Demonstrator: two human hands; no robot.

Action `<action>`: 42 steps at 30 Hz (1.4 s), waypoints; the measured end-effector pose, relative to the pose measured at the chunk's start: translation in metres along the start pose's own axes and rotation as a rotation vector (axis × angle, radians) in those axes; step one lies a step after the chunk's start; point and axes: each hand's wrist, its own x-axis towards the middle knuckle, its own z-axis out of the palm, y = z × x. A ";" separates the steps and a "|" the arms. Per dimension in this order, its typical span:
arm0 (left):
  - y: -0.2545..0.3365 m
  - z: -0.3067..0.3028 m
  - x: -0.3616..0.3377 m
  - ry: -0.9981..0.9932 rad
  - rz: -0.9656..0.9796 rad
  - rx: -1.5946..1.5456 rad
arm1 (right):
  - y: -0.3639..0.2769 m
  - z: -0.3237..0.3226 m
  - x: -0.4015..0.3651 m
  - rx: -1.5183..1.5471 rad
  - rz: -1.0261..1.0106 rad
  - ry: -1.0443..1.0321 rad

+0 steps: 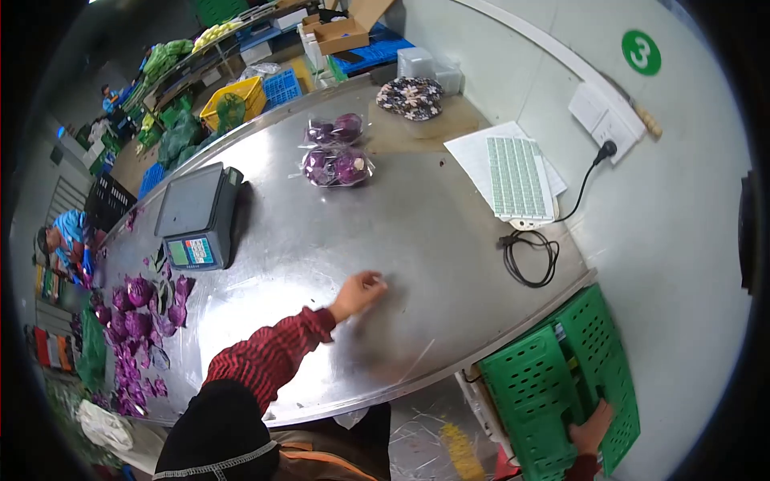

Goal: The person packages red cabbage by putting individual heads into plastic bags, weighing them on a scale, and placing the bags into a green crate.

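The left hand [358, 295] is hovering over, or lightly touching, the steel table [437, 240], its fingers curling in toward the thumb; whether they are pinching anything small, I cannot tell. The right hand [592, 429] is touching the green crates [521, 405], which are leaning beside the table's edge, low on the right; its fingers are bending at a gap in them, but I cannot tell whether they are closing on it. Beyond the left hand, wrapped cabbages [337, 166] are sitting near the table's far side, with a scale [200, 216] standing to their left. Loose cabbages [136, 309] are lying among leaves at the far left. A black cable [529, 258] is lying coiled near the crates, just below the label sheets [520, 178].
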 end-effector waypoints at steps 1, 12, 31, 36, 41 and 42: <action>0.004 0.015 -0.024 0.032 0.065 -0.062 | -0.012 -0.023 -0.010 -0.011 -0.008 0.016; 0.171 0.069 -0.171 -0.213 1.234 0.128 | -0.191 -0.164 -0.040 0.118 -0.384 -0.089; 0.093 -0.134 -0.196 -0.241 0.906 0.939 | -0.458 -0.133 0.187 0.546 -0.505 -0.071; 0.143 -0.152 -0.161 -0.626 0.558 0.796 | -0.467 -0.115 0.160 0.271 -0.815 0.683; 0.104 -0.095 -0.048 -0.817 0.638 1.098 | -0.419 -0.032 0.093 0.106 -1.177 -0.008; 0.081 -0.079 -0.034 -0.852 0.728 1.218 | -0.409 -0.027 0.075 0.183 -1.233 -0.106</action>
